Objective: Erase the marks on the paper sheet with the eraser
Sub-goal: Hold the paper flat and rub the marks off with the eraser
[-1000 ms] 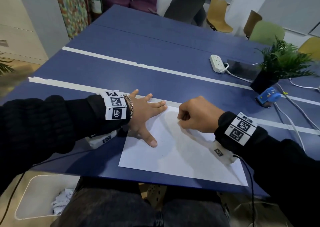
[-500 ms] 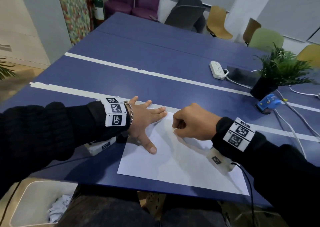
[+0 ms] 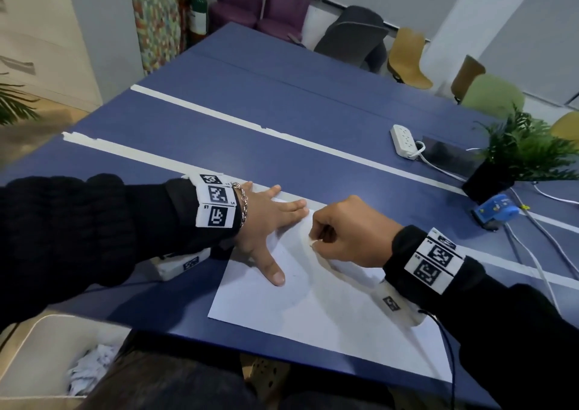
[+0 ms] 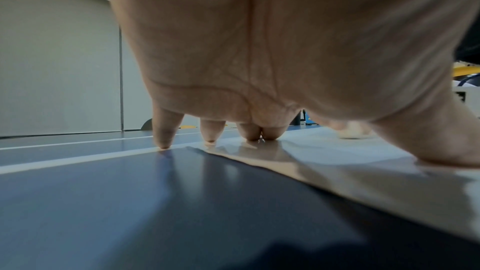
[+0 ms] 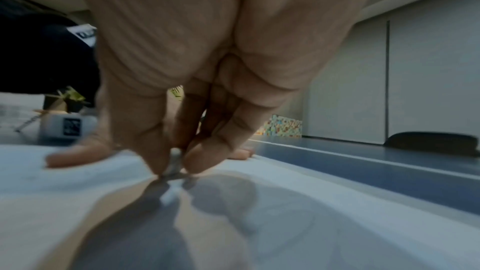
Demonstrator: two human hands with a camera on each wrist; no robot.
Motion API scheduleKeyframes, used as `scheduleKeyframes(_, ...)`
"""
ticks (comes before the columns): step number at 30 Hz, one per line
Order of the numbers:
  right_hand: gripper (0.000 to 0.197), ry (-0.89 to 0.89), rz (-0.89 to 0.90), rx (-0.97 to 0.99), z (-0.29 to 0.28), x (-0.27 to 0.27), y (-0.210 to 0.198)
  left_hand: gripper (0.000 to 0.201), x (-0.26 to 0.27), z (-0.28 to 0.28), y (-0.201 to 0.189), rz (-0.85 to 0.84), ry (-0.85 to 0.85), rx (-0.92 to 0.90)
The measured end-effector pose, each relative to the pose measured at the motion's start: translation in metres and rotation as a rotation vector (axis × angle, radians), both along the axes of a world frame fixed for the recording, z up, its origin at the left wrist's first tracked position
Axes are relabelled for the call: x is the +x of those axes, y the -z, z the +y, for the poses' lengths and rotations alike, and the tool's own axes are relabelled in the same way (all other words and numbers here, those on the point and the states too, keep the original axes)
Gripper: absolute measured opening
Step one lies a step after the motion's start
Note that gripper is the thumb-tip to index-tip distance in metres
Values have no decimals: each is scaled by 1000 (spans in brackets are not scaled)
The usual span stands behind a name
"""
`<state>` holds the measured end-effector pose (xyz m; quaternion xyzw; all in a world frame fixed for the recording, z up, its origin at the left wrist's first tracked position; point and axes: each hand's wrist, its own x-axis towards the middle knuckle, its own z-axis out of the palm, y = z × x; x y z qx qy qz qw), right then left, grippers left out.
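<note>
Mid-erase. Right hand (image 3: 347, 232) pinches the small white eraser (image 5: 175, 161), its tip down on the paper sheet (image 3: 329, 322) just beside the left fingertips. Left hand (image 3: 266, 221) lies flat with fingers spread, pressing the sheet's far corner to the blue surface (image 3: 250, 133). A faint mark near the left thumb looks unerased; other marks too faint to judge.

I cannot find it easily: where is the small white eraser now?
In the head view, the small white eraser is pinched in the right hand, on the white paper sheet, beside the left hand's fingertips.
</note>
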<state>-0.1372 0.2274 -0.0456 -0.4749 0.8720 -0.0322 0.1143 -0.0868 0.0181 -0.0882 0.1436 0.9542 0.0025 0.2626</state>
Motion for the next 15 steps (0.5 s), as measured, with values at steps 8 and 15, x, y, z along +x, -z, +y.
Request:
scheduleKeyframes(8,8,54,-3,-22,-13,-9,-4,149,-4,-5,12,26,27,30)
scheduleKeyframes(15,8,25,-126,52,-15,-2,-5,150,-5,-5,11,22,19,37)
